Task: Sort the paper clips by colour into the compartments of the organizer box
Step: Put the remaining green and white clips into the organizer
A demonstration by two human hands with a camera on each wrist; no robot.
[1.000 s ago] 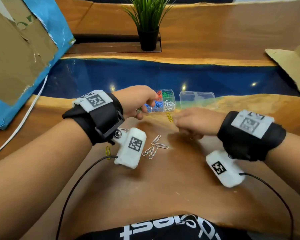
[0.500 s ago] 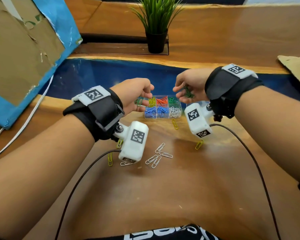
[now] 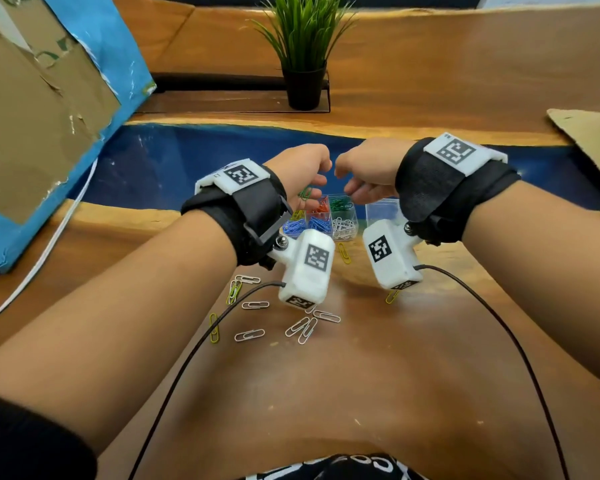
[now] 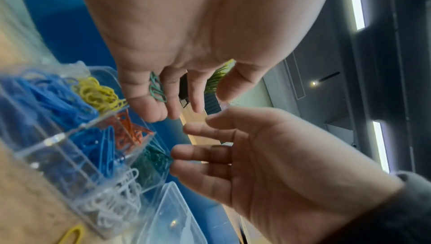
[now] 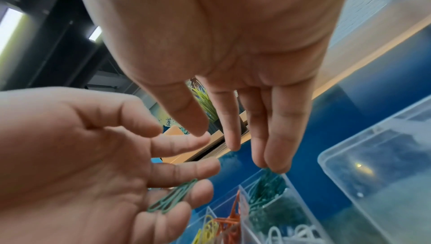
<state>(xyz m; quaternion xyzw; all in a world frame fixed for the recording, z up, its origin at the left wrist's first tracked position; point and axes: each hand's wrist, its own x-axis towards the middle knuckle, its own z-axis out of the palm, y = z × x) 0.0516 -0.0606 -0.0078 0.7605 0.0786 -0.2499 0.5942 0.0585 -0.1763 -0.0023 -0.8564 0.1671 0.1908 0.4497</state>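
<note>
The clear organizer box (image 3: 355, 220) holds yellow, orange, green, blue and white clips in separate compartments. My left hand (image 3: 312, 181) hovers over its left side, with a few green paper clips (image 4: 157, 89) held in its curled fingers, also seen from the right wrist as green clips (image 5: 172, 198). My right hand (image 5: 217, 141) is spread with straight fingers and holds nothing. Its fingertips (image 5: 272, 168) reach down to the green compartment (image 5: 265, 189). Several silver clips (image 3: 305, 327) and yellow clips (image 3: 214, 328) lie loose on the wooden table nearer me.
The box's clear lid (image 3: 381, 211) lies just right of it. A potted plant (image 3: 303, 88) stands at the back. Cardboard leans at the left (image 3: 32, 98) and the right edge (image 3: 589, 133). A white cable (image 3: 49, 244) runs along the left.
My right hand rose from the table with green clips, moved over the box and spread its fingers above the green compartment. My left hand stayed beside the box, holding its clips.
</note>
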